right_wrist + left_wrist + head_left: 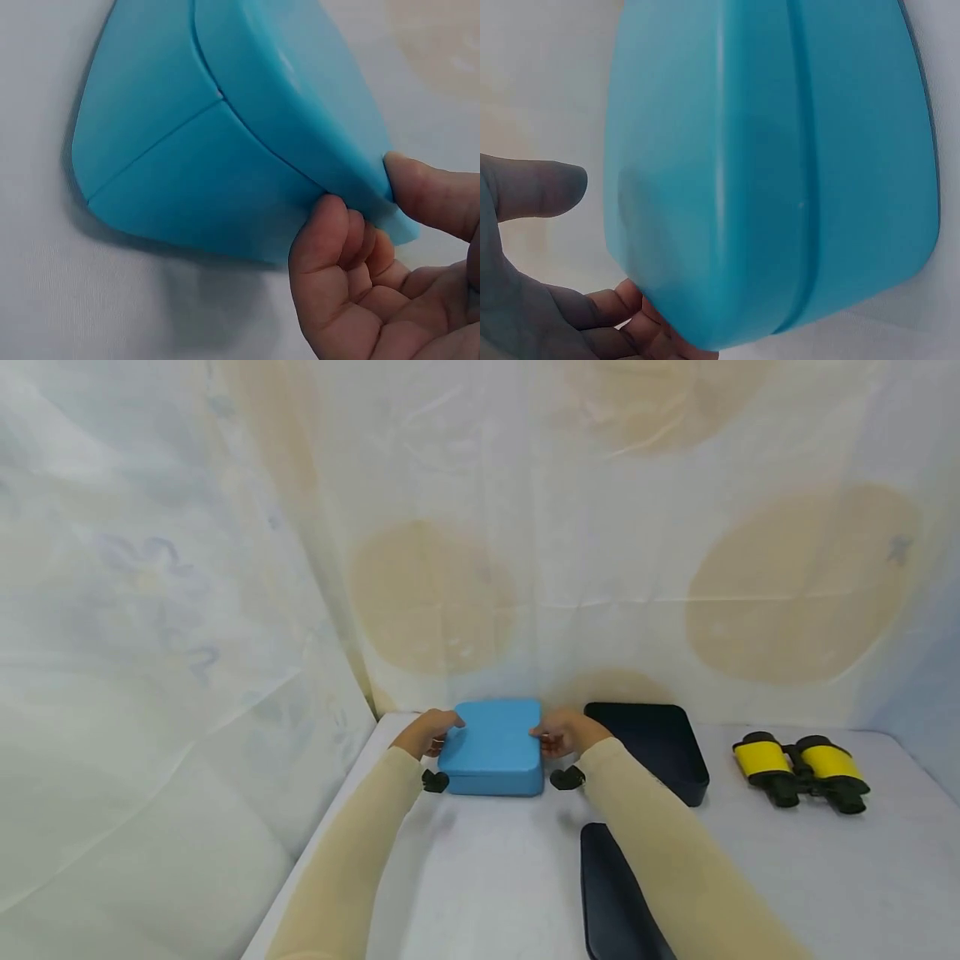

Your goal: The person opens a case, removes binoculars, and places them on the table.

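Blue plastic box (492, 747) sits at the table's (862, 877) far left, gripped at both side edges: left hand (429, 732), right hand (562, 732). Dark tray (660, 743) lies just right of it, dark lid (611, 893) near, yellow binoculars (801, 770) far right. Lid seam of the box and thumb-over-lid pinch are shown only in the wrist views.

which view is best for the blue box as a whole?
Head view: it shows the whole blue box on the table, with the left hand and right hand at its two sides. The left wrist view shows only a close-up of one side and the seam; the right wrist view shows one corner pinched by fingers.
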